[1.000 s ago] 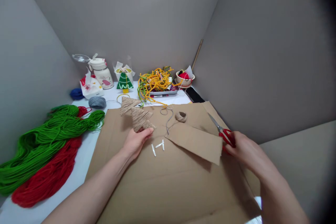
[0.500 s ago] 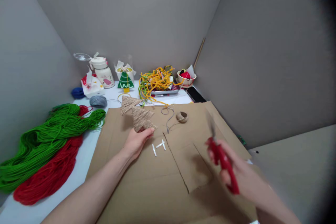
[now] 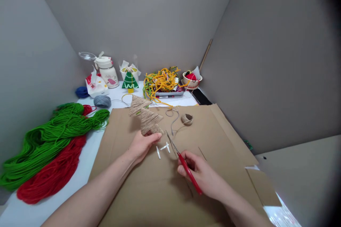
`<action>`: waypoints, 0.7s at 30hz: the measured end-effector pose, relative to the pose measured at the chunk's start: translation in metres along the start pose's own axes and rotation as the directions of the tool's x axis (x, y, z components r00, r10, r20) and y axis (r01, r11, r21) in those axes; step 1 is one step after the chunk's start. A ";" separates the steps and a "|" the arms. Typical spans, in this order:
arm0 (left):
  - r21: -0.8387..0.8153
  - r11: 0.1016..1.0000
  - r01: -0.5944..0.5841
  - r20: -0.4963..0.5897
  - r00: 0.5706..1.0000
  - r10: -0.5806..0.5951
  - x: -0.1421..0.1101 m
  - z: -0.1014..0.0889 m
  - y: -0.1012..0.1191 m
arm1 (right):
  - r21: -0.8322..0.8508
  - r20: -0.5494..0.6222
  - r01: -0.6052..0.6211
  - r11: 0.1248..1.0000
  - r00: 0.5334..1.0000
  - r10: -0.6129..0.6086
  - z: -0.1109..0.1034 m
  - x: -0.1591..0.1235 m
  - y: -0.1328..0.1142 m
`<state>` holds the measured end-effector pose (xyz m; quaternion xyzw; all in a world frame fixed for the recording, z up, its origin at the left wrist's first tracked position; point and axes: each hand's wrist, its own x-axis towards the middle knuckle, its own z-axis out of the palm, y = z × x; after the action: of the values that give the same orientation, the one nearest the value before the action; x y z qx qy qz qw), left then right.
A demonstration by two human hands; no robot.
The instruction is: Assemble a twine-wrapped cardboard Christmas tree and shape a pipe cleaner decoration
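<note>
Red-handled metal scissors (image 3: 192,178) have swung left to mid-sheet, and a loose cardboard piece has left that spot. Back row, left to right: white floral pack (image 3: 98,88), tissue sticking out; white pot (image 3: 136,74) holding white paper, partly behind green felt-like tree (image 3: 130,81); shallow grey tray (image 3: 170,94) heaped with yellow-green yarn (image 3: 162,81); cream bowl (image 3: 191,84) with red yarn ball (image 3: 190,76). Front: left hand (image 3: 141,145) pinches twine-wrapped tan tree (image 3: 150,120) by its base, over far-left brown cardboard sheet (image 3: 138,202). Right hand (image 3: 205,173) grips scissors, tips just right of that base. Flat cardboard spans from scissors to right edge.
</note>
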<state>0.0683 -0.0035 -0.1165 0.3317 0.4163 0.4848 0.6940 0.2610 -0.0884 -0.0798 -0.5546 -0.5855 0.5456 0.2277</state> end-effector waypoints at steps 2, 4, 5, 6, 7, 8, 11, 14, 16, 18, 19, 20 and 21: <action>-0.028 0.999 0.019 -0.002 1.000 -0.019 0.000 0.000 0.000 | -0.042 -0.017 0.016 0.999 1.000 -0.016 0.001 0.001 0.001; -0.048 0.998 0.041 0.002 0.999 -0.041 0.000 0.001 0.000 | -0.095 -0.041 0.020 0.995 0.999 -0.024 0.002 0.002 0.001; -0.050 0.997 0.052 0.008 0.999 -0.052 0.000 0.001 0.000 | -0.120 -0.047 0.020 0.993 0.999 -0.026 0.002 0.003 0.001; -0.049 0.997 0.062 0.014 0.998 -0.061 0.000 0.001 0.001 | -0.142 -0.053 0.018 0.990 0.998 -0.026 0.002 0.003 0.000; -0.045 0.996 0.071 0.023 0.997 -0.070 -0.001 0.001 0.001 | -0.161 -0.060 0.015 0.987 0.998 -0.025 0.003 0.003 0.000; -0.041 0.996 0.077 0.031 0.997 -0.076 -0.001 0.001 0.001 | -0.177 -0.067 0.012 0.984 0.997 -0.024 0.003 0.003 0.001; -0.036 0.996 0.087 0.046 0.995 -0.086 -0.002 0.001 0.001 | -0.209 -0.080 0.009 0.978 0.996 -0.026 0.003 0.004 0.001; -0.026 0.996 0.086 0.062 0.994 -0.085 -0.003 0.001 0.001 | -0.239 -0.093 0.016 0.971 0.995 -0.039 0.003 0.004 0.004; -0.019 0.996 0.088 0.077 0.993 -0.086 -0.003 0.001 0.001 | -0.249 -0.092 0.021 0.968 0.995 -0.045 0.004 0.004 0.006; -0.014 0.996 0.087 0.086 0.993 -0.085 -0.003 0.001 0.002 | -0.247 -0.083 0.030 0.969 0.995 -0.052 0.004 0.005 0.009; -0.012 0.996 0.086 0.086 0.993 -0.085 -0.003 0.001 0.002 | -0.245 -0.080 0.036 0.969 0.995 -0.058 0.005 0.006 0.011; -0.012 0.996 0.087 0.084 0.993 -0.086 -0.003 0.001 0.002 | -0.249 -0.078 0.041 0.968 0.995 -0.063 0.005 0.006 0.012; -0.015 0.996 0.089 0.080 0.993 -0.087 -0.003 0.001 0.002 | -0.257 -0.079 0.044 0.965 0.995 -0.066 0.005 0.006 0.013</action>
<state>0.0681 -0.0061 -0.1138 0.3257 0.3982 0.4440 0.7336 0.2598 -0.0878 -0.0949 -0.5861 -0.6556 0.4344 0.1949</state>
